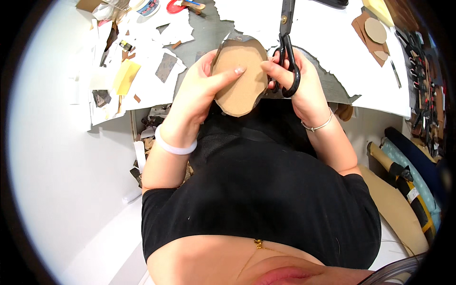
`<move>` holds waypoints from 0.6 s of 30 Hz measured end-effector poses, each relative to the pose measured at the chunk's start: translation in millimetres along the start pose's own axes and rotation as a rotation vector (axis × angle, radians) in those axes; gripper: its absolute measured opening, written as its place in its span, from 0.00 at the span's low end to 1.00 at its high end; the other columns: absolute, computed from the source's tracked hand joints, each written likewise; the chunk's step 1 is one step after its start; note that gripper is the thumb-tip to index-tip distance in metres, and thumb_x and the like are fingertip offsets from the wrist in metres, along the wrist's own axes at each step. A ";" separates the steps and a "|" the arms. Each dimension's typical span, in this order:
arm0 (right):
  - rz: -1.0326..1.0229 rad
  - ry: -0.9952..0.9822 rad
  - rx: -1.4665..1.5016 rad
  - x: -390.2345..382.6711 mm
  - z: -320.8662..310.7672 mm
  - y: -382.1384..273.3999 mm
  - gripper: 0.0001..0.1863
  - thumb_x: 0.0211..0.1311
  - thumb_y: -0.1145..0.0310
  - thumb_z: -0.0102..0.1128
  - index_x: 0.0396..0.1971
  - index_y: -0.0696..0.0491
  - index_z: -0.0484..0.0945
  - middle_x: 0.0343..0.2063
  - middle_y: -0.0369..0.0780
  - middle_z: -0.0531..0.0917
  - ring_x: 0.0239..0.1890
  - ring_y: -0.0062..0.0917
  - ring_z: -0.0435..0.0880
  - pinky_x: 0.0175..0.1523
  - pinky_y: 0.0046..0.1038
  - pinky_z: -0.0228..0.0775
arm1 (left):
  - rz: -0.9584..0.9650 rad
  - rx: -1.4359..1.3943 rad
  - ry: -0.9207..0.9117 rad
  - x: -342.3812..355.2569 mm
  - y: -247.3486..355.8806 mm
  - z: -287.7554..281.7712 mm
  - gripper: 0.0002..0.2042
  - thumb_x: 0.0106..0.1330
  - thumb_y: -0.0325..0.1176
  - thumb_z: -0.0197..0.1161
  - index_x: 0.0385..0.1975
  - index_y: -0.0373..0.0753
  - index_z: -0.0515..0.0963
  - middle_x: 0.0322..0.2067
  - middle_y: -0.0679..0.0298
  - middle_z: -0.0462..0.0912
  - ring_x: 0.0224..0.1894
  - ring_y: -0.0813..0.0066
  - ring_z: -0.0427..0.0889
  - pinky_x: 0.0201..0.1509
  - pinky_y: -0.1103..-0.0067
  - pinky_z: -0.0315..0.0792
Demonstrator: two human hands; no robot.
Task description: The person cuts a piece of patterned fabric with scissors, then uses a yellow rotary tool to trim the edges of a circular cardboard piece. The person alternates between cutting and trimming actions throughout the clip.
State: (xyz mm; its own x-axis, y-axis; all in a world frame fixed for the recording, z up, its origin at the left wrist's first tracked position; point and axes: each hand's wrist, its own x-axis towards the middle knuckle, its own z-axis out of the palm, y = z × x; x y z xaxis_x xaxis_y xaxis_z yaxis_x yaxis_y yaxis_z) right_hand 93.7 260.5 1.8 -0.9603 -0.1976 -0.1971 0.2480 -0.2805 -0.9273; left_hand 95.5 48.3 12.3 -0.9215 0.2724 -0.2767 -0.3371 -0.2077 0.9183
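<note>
My left hand (202, 88) grips an oval tan cardboard piece (237, 90) with a wavy outline and a thin dark rim, thumb lying on its face and fingers hidden behind it. My right hand (297, 83) is closed on large black scissors (286, 26), which point up and away from me, and its thumb also presses on the cardboard's right edge. The piece is held upright-to-tilted at the near edge of the worktable (199, 42), above my lap.
Paper scraps, a yellow piece (126, 76) and a red ring-shaped item (175, 7) lie on the left. Cardboard cutouts (375, 31) and a thin tool (395, 73) lie right. A rack of tools (420, 95) hangs far right, above rolled materials (418, 175).
</note>
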 end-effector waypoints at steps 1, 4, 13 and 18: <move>0.003 0.001 -0.008 0.3 -1.2 4.2 0.17 0.55 0.67 0.78 0.35 0.56 0.76 0.32 0.34 0.82 0.33 0.17 0.82 0.36 0.18 0.76 | 0.031 0.039 0.038 -3.8 -1.9 4.4 0.30 0.65 0.31 0.70 0.62 0.24 0.66 0.50 0.55 0.83 0.50 0.73 0.83 0.56 0.78 0.76; 0.029 0.034 -0.013 -3.4 -0.4 7.3 0.17 0.52 0.69 0.79 0.34 0.55 0.77 0.29 0.32 0.81 0.31 0.15 0.79 0.35 0.18 0.72 | 0.128 0.201 0.114 -18.0 -11.3 11.7 0.36 0.69 0.37 0.67 0.69 0.25 0.56 0.53 0.54 0.81 0.55 0.69 0.81 0.58 0.74 0.75; -0.238 0.405 0.037 -20.5 -74.5 -10.5 0.12 0.58 0.65 0.76 0.37 0.49 0.81 0.28 0.27 0.81 0.26 0.08 0.74 0.32 0.14 0.63 | -0.117 0.926 0.014 -69.6 -70.0 -30.1 0.18 0.67 0.37 0.68 0.50 0.30 0.79 0.45 0.56 0.84 0.45 0.69 0.85 0.51 0.75 0.77; -0.306 0.323 0.150 -17.4 -73.0 -16.7 0.08 0.65 0.75 0.67 0.42 0.52 0.80 0.37 0.28 0.84 0.34 0.07 0.80 0.35 0.08 0.63 | -0.095 1.377 -0.017 -20.8 -119.6 -37.9 0.21 0.63 0.43 0.70 0.49 0.31 0.81 0.49 0.44 0.81 0.51 0.42 0.80 0.55 0.63 0.75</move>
State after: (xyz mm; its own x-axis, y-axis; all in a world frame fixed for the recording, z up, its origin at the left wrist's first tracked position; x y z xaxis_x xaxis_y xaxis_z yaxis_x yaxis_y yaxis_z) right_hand 96.9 337.3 -2.5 -0.9768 0.2117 -0.0324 -0.0603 -0.4174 -0.9067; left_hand 147.7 31.8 -102.5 -0.9002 0.2468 -0.3589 0.0720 0.8970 0.4361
